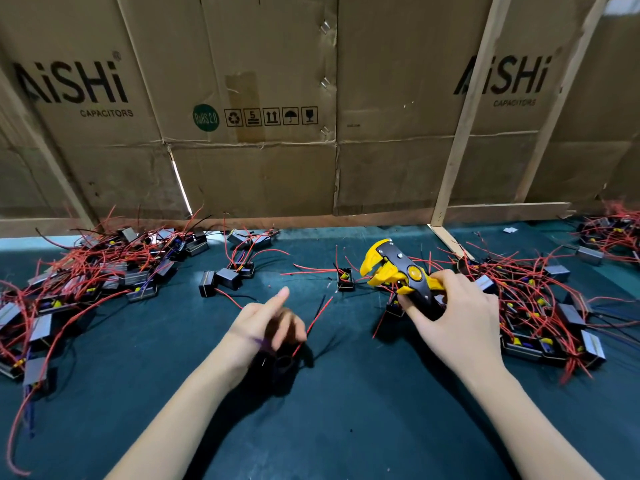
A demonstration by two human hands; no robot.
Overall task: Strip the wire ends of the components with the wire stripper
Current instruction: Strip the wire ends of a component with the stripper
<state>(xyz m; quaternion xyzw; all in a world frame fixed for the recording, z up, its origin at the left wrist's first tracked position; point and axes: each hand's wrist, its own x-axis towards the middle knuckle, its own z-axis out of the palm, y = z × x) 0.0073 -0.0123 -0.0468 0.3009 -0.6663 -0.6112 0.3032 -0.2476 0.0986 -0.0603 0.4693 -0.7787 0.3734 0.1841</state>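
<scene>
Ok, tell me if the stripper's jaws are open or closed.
Open: the wire stripper, gripped by the right hand, shows a gap between its yellow jaws.

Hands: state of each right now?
Left hand: grips a black component, index finger extended.
Right hand: grips the yellow-black wire stripper.

"aishi capacitors", "rohs 2.0" on cardboard [277, 168]

Glossy yellow plastic wire stripper [398, 275], matt green mat [346, 410]
</scene>
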